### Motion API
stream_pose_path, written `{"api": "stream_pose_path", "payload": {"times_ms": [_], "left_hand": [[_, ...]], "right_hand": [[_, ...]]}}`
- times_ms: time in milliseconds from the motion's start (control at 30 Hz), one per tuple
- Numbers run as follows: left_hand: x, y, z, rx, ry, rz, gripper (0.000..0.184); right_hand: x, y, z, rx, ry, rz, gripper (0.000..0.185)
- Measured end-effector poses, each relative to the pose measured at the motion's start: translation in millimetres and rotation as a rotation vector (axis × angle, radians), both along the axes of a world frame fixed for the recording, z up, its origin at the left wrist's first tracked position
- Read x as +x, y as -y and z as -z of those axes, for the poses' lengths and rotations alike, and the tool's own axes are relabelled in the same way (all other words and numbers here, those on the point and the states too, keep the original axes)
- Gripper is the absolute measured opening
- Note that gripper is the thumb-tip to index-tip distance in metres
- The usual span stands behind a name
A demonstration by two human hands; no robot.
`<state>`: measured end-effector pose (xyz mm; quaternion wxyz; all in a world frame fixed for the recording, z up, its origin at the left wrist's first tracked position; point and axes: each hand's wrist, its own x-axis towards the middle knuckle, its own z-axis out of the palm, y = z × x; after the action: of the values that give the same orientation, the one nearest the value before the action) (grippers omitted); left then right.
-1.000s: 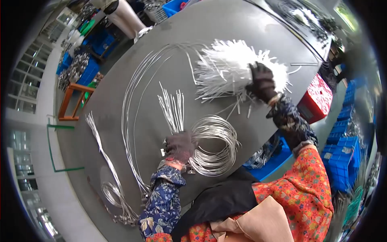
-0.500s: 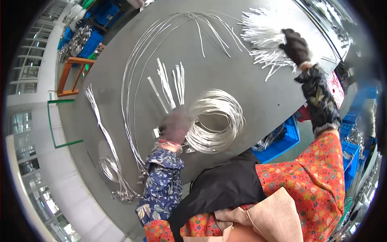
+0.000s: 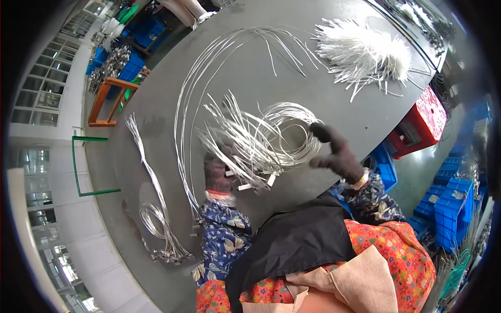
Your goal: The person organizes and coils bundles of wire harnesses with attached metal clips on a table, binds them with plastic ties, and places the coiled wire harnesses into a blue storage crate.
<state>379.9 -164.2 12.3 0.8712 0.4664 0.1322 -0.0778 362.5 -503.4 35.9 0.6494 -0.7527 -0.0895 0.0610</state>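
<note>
A coiled bundle of thin white wires [image 3: 295,112] with small white connectors lies in front of me on the grey table [image 3: 334,112]. At its left side, my left hand [image 3: 218,175] in a dark glove grips the bundle; loose wire ends fan up past the fingers and partly hide them. Beside the coil's right edge is my right hand [image 3: 342,156], also gloved, thumb and fingers spread with nothing seen between them. Several long wires [image 3: 180,109] arc across the table behind the left hand. Farther left lies a smaller tied wire bundle [image 3: 154,219].
A large heap of short white strips [image 3: 365,52] sits at the far right of the table. Past the right edge stand a red stool [image 3: 422,125] and blue crates [image 3: 451,208]. An orange frame [image 3: 99,107] and a green rail [image 3: 75,167] are at the left.
My right hand has come back from the white heap to the coil's right side. The coil's loose ends, upright before, now fan out around my left hand.
</note>
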Motion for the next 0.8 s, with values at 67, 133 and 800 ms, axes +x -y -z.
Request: {"api": "stream_pose_path", "payload": {"times_ms": [67, 133, 800], "left_hand": [[-13, -9, 25, -0.053, 0.018, -0.008, 0.02], [-35, -11, 44, -0.006, 0.009, -0.128, 0.029], [-19, -33, -85, -0.444, 0.42, -0.137, 0.032]], "right_hand": [[-5, -28, -19, -0.202, 0.253, -0.137, 0.098], [-22, -64, -39, -0.378, 0.485, -0.226, 0.104], [58, -79, 19, -0.974, 0.47, -0.349, 0.074]]}}
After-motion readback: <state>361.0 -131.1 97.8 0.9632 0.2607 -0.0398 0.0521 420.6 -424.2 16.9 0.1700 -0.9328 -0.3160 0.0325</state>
